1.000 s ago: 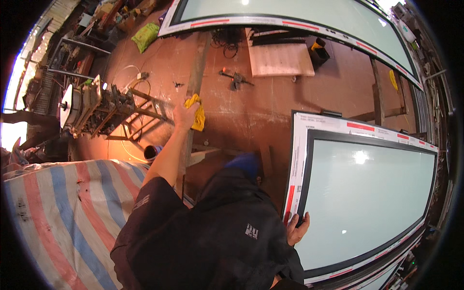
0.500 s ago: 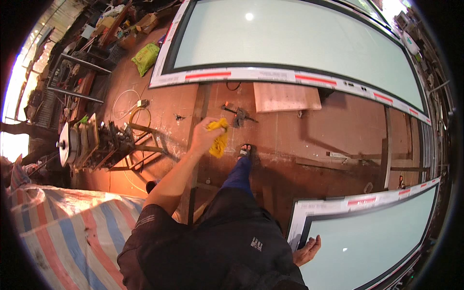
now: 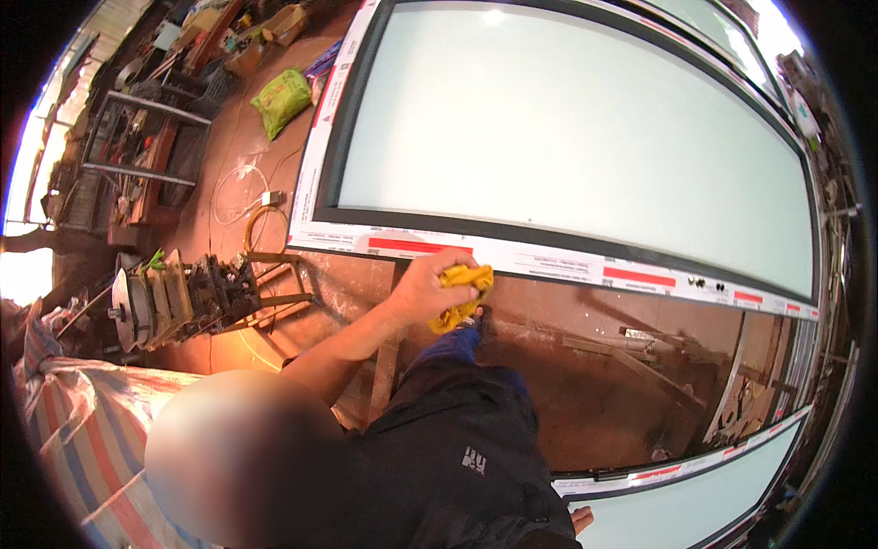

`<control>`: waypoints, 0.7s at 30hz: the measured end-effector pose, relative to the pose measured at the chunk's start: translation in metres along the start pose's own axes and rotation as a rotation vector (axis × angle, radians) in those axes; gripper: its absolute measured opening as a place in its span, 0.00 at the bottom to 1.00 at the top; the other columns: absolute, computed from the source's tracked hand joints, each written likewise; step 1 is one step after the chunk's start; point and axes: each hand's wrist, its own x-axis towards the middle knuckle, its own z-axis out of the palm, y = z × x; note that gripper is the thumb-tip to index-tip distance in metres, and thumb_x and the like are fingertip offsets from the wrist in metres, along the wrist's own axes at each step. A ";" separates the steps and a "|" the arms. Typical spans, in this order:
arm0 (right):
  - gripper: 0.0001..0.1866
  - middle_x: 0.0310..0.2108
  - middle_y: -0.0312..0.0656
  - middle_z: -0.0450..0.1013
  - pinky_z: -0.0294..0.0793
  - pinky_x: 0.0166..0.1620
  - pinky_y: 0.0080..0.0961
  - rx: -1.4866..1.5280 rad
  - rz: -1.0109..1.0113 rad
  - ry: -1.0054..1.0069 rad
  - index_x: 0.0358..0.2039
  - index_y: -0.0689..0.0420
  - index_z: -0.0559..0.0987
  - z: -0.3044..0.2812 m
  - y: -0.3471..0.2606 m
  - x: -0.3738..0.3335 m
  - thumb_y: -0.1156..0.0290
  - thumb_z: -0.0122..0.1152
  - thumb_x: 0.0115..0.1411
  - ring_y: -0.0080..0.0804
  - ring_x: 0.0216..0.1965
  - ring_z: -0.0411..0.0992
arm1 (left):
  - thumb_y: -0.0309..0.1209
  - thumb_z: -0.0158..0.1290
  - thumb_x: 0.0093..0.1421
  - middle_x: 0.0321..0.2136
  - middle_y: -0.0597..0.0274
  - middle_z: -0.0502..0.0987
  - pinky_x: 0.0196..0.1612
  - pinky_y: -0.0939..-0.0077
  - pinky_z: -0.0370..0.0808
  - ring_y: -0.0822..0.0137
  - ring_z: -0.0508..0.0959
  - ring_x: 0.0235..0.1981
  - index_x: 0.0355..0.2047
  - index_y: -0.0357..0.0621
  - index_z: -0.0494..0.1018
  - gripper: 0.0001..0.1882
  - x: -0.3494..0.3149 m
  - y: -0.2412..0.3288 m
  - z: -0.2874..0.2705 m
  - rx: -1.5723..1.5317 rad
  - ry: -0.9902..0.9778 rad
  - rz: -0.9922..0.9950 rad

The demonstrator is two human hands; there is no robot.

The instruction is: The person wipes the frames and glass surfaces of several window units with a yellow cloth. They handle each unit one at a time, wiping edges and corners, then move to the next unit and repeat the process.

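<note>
My left hand (image 3: 436, 289) is closed around a crumpled yellow cloth (image 3: 464, 291). It is held out at the near edge of a large panel, whose frame (image 3: 535, 263) is wrapped in white film with red strips. A dark border rings the pale, frosted glass pane (image 3: 585, 137). My right hand (image 3: 582, 520) shows only its fingers, stretched over the corner of a second framed glass panel (image 3: 695, 499) at the lower right. Nothing can be seen in those fingers; my dark clothing hides the rest of that hand.
To the left stand a wooden-legged stand (image 3: 283, 300) with stacked plates and a metal frame (image 3: 146, 110). A green bag (image 3: 283, 101) and a coiled hose (image 3: 265, 229) lie on the reddish floor. Striped sheeting (image 3: 91, 439) covers the lower left, partly hidden by a blur.
The view has shifted so the large panel appears nearer. My left hand, with the yellow cloth, has come to its front edge. Less of my right hand shows.
</note>
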 end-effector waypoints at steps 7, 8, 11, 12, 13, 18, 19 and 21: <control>0.27 0.48 0.59 0.76 0.73 0.54 0.38 -0.003 -0.252 0.179 0.49 0.69 0.78 0.015 -0.131 0.070 0.53 0.47 0.77 0.52 0.49 0.74 | 0.21 0.60 0.60 0.39 0.61 0.81 0.43 0.73 0.81 0.70 0.82 0.38 0.48 0.36 0.73 0.15 0.009 -0.028 -0.079 -0.367 0.382 -0.085; 0.26 0.49 0.58 0.76 0.73 0.55 0.37 -0.023 -0.330 0.177 0.49 0.69 0.78 0.018 -0.154 0.084 0.53 0.48 0.76 0.50 0.50 0.74 | 0.22 0.60 0.60 0.39 0.61 0.81 0.43 0.73 0.81 0.70 0.82 0.38 0.47 0.36 0.73 0.15 0.007 -0.030 -0.084 -0.433 0.411 -0.080; 0.24 0.50 0.53 0.76 0.73 0.55 0.37 0.201 -0.451 0.016 0.53 0.67 0.77 0.042 -0.234 0.122 0.54 0.52 0.75 0.45 0.49 0.74 | 0.22 0.60 0.60 0.39 0.59 0.81 0.45 0.73 0.80 0.70 0.81 0.39 0.48 0.35 0.73 0.15 0.006 -0.034 -0.092 -0.593 0.496 -0.070; 0.24 0.50 0.51 0.76 0.73 0.56 0.37 0.276 -0.358 -0.064 0.54 0.66 0.76 0.053 -0.262 0.133 0.55 0.53 0.75 0.44 0.49 0.74 | 0.21 0.60 0.60 0.39 0.59 0.81 0.45 0.73 0.80 0.70 0.81 0.39 0.47 0.35 0.73 0.15 0.006 -0.034 -0.092 -0.600 0.533 -0.077; 0.24 0.50 0.50 0.76 0.73 0.55 0.36 0.196 -0.474 -0.034 0.54 0.66 0.76 0.064 -0.288 0.140 0.56 0.53 0.75 0.43 0.49 0.74 | 0.21 0.60 0.60 0.39 0.59 0.80 0.46 0.72 0.80 0.69 0.81 0.39 0.47 0.35 0.73 0.15 0.008 -0.034 -0.091 -0.607 0.554 -0.082; 0.17 0.49 0.50 0.76 0.76 0.54 0.33 0.346 -0.787 -0.125 0.52 0.68 0.77 0.140 -0.398 0.165 0.66 0.56 0.74 0.38 0.50 0.75 | 0.24 0.63 0.57 0.39 0.59 0.80 0.46 0.70 0.80 0.67 0.81 0.40 0.48 0.36 0.73 0.19 0.015 -0.028 -0.097 -0.582 0.678 -0.130; 0.16 0.49 0.49 0.76 0.76 0.55 0.32 0.371 -0.839 -0.165 0.52 0.68 0.77 0.153 -0.413 0.169 0.68 0.56 0.73 0.38 0.50 0.75 | 0.25 0.65 0.55 0.39 0.59 0.81 0.47 0.70 0.80 0.67 0.81 0.40 0.49 0.38 0.73 0.21 0.019 -0.025 -0.108 -0.417 0.731 -0.174; 0.15 0.49 0.48 0.76 0.76 0.55 0.31 0.430 -0.847 -0.270 0.52 0.68 0.77 0.178 -0.439 0.175 0.69 0.56 0.73 0.36 0.49 0.75 | 0.21 0.61 0.58 0.43 0.60 0.81 0.50 0.72 0.79 0.68 0.80 0.43 0.51 0.38 0.73 0.19 0.029 -0.013 -0.136 -0.171 0.817 -0.166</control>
